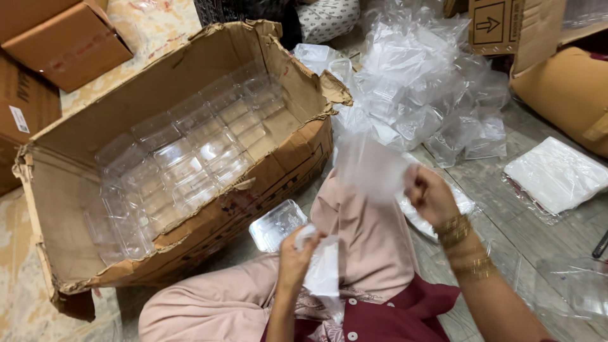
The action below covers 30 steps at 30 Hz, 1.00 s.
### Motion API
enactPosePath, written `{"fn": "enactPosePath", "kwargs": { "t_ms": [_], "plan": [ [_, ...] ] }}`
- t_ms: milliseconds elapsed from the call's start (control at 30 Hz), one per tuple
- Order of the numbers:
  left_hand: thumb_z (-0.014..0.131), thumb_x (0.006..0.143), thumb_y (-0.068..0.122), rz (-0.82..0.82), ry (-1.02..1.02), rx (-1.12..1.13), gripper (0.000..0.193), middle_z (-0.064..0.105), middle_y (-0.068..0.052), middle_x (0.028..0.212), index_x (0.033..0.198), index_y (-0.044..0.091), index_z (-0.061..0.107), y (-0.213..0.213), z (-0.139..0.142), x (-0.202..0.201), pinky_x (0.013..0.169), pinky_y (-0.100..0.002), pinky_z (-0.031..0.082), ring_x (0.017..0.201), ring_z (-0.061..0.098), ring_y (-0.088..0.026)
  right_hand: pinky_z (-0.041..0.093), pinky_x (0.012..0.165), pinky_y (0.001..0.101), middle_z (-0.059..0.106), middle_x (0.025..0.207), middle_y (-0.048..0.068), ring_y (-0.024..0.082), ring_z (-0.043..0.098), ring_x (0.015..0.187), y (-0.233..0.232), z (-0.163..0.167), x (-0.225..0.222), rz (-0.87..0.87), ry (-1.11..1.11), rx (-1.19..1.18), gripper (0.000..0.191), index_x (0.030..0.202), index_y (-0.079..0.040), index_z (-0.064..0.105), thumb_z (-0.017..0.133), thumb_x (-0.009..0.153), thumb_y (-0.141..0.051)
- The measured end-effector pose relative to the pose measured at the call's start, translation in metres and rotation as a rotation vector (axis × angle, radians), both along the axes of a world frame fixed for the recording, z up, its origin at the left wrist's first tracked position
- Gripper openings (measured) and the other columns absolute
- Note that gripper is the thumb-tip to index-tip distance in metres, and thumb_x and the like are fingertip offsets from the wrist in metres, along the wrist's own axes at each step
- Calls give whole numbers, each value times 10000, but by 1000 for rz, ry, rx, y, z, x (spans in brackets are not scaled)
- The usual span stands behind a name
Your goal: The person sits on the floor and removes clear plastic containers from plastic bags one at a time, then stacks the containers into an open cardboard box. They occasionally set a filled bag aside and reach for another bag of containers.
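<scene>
Left hand [296, 254] fingers clamped on a white cloth [323, 269] at 6 o'clock; right hand [429, 193] pinches a blurred clear bag [370, 166]; a tray [277, 224] just left, box [278, 164] at 10

The left hand [296, 250] pinches a white folded sheet [323, 269]. The right hand [429, 193] lifts a clear bag [370, 166]. A clear tray [277, 224] lies just beside the left grip.

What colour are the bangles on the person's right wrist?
The bangles on the right hand are gold, seen in the head view.
</scene>
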<state>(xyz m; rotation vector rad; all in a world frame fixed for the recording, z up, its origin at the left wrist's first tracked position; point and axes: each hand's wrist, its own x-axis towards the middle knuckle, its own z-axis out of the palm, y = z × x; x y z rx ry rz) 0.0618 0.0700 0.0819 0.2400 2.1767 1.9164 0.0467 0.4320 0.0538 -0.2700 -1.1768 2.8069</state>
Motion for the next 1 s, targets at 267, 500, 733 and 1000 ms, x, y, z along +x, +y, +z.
{"fn": "enactPosePath", "kwargs": {
  "t_ms": [267, 500, 733, 1000],
  "plan": [
    [593, 937, 179, 291, -106, 495, 177, 699, -21, 942, 970, 58, 718, -27, 34, 6, 797, -258, 478, 864, 606, -113, 604, 849, 354, 706, 955, 124, 231, 698, 891, 37, -19, -177, -201, -24, 273, 82, 1000, -42, 541, 461, 992, -57],
    [706, 1022, 197, 394, 131, 463, 228, 616, -2, 972, 1023, -18, 783, -31, 28, 6, 811, -251, 424, 900, 535, -83, 484, 913, 306, 498, 1269, 37, 162, 522, 1058, -69, 21, -133, -423, 264, 933, 306, 1344, -16, 423, 535, 1073, -103],
    [795, 909, 208, 408, -2, 595, 227, 706, 14, 877, 1004, 20, 712, -25, 23, 8, 692, -231, 496, 758, 617, -69, 525, 814, 293, 634, 1096, 106, 228, 640, 960, -213, 81, 12, 72, 847, 1315, 382, 1138, 16, 576, 611, 1018, -345],
    [800, 880, 203, 410, -122, 655, 262, 725, 7, 910, 1060, 30, 721, -27, 20, 8, 701, -227, 518, 765, 638, -66, 470, 647, 283, 625, 796, 51, 125, 560, 716, -225, 80, 18, 143, 233, 1005, 250, 936, -18, 648, 559, 1092, -192]
  ]
}}
